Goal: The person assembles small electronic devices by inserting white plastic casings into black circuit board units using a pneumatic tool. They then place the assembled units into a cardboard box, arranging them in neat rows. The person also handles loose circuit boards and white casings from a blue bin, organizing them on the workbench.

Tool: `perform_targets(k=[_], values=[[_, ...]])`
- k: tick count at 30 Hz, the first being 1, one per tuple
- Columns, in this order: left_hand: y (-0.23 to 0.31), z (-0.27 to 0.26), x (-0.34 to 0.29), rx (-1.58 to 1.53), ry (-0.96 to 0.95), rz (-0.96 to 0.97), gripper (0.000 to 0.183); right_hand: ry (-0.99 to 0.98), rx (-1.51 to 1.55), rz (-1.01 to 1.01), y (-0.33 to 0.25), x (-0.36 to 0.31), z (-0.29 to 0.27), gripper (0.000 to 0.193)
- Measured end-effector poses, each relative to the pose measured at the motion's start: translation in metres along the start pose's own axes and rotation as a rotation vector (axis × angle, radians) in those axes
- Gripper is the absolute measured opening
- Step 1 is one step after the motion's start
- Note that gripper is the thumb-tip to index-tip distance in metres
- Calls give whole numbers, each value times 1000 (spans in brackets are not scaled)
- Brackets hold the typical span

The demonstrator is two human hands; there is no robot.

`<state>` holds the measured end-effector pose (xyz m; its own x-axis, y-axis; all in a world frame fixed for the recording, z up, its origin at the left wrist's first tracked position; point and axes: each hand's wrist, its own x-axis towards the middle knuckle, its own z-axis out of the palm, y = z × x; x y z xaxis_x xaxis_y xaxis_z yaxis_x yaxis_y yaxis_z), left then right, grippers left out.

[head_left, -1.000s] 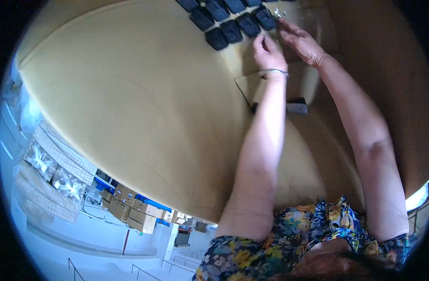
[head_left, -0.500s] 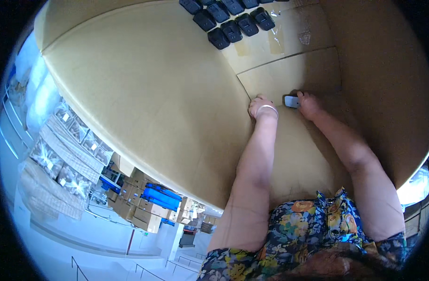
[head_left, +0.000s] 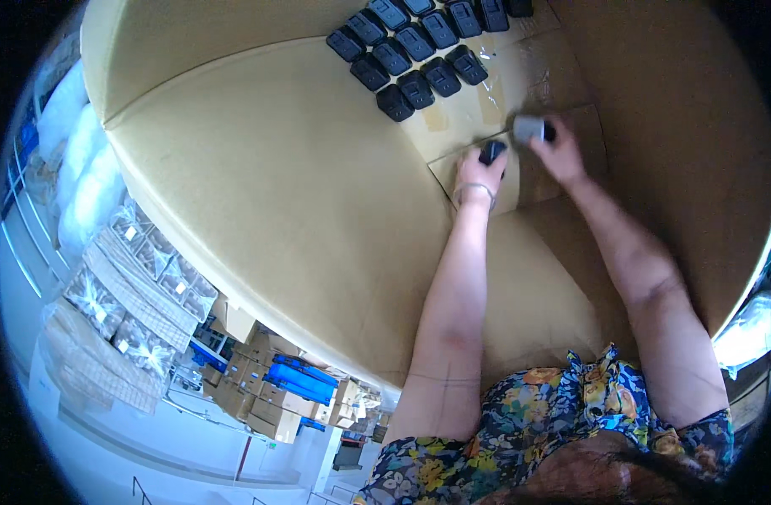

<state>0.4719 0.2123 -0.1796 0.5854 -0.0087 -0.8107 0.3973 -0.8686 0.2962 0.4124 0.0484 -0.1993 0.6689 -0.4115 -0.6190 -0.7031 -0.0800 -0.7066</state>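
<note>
Both my arms reach down into a deep cardboard carton [head_left: 276, 194]. My left hand [head_left: 476, 175], with a band round its wrist, is closed on a small black block-shaped part [head_left: 491, 152] over the carton's bottom. To its right, my right hand [head_left: 562, 151] grips a block-shaped part [head_left: 528, 129] with a light grey face and a dark end; it is somewhat blurred. Beyond my hands, several black block-shaped parts [head_left: 415, 87] with rounded corners lie side by side in rows on the bottom. The two held parts are apart from these rows.
Clear tape [head_left: 490, 101] crosses the carton's bottom, beside a flap seam. The tall right wall [head_left: 680, 126] is in shadow. Outside, to the left, stand plastic-wrapped bundles [head_left: 145, 345], stacked cardboard boxes [head_left: 272, 417] and blue objects [head_left: 301, 379].
Both hands have moved farther from me, over the bottom flap. A black part now shows in my left hand. My right hand has carried the grey-faced part along, closer to the rows.
</note>
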Motion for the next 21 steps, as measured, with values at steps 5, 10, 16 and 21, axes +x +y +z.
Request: perform_targets(k=[5, 10, 16, 21], values=[[102, 2, 37, -839, -149, -147, 57, 172, -583, 34, -89, 84, -26, 56], [95, 37, 62, -781, 46, 76, 41, 111, -723, -49, -99, 113, -23, 55], [74, 54, 59, -857, 125, 180, 28, -85, -64, -322, -52, 125, -3, 56], [63, 42, 38, -685, 309, 156, 31, -15, -418, -410, -58, 121, 10, 55]])
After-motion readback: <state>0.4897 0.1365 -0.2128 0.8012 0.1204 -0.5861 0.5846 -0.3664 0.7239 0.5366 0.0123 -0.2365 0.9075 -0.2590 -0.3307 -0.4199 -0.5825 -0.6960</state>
